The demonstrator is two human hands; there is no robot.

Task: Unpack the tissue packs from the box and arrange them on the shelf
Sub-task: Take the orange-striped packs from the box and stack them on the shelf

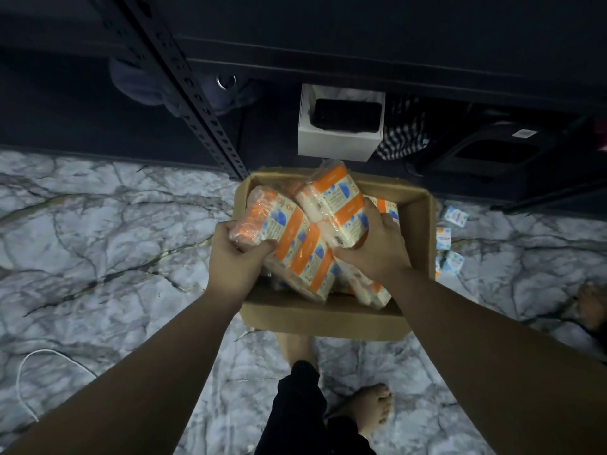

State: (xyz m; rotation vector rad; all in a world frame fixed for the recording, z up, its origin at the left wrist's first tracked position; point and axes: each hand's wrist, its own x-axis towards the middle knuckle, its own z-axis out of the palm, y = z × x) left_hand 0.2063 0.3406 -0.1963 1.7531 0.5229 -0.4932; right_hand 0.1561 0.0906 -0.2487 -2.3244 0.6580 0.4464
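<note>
Over the open box (335, 318) on the marble floor (98, 231), your left hand (241, 256) is closed around the end of one orange-and-white pack (289, 238), and your right hand (377, 247) clasps a second pack (331, 205), tilted and lifted above the rim. More packs lie inside beneath them. Just beyond the box stands the dark shelf (184, 83).

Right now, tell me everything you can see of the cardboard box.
The box is plain brown cardboard, open at the top, and sits on the marble-patterned floor in front of the dark shelf. It holds orange-and-white tissue packs, some tilted above its rim. The left hand and right hand each grip a pack over it. Small blue-and-white packets lie on the floor beside its right wall.
</note>
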